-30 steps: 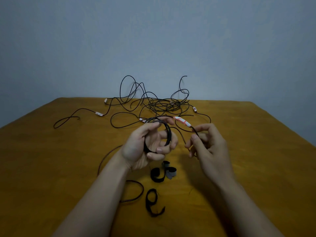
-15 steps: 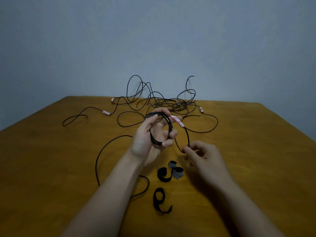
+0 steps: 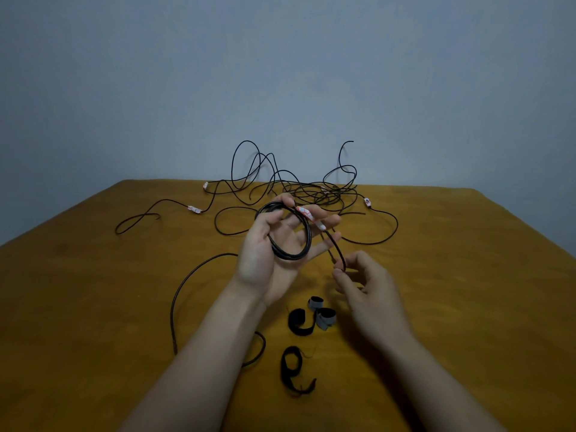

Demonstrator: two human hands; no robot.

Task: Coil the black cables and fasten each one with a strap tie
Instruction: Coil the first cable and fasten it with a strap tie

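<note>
My left hand [image 3: 274, 244] is raised above the table and holds a small round coil of black cable [image 3: 291, 255], thumb and forefinger pinching its top. A white-and-red label [image 3: 307, 213] sits on the strand leaving the coil. That strand curves down to my right hand [image 3: 364, 288], which pinches its free end [image 3: 341, 263] just right of the coil. Another length of the same cable [image 3: 180, 294] trails down and under my left forearm. Three strap ties lie near the front: a black one [image 3: 299, 322], a grey one [image 3: 322, 311] and a second black one [image 3: 293, 369].
A tangle of loose black cables [image 3: 311, 191] with white-and-red labels lies at the far middle of the brown wooden table [image 3: 93, 307], some loops standing up against the grey wall. One strand [image 3: 137, 218] runs out to the far left.
My left hand has opened its lower fingers and tilted the coil up. My right hand has dropped lower and closer to the coil, drawing the labelled strand onto it.
</note>
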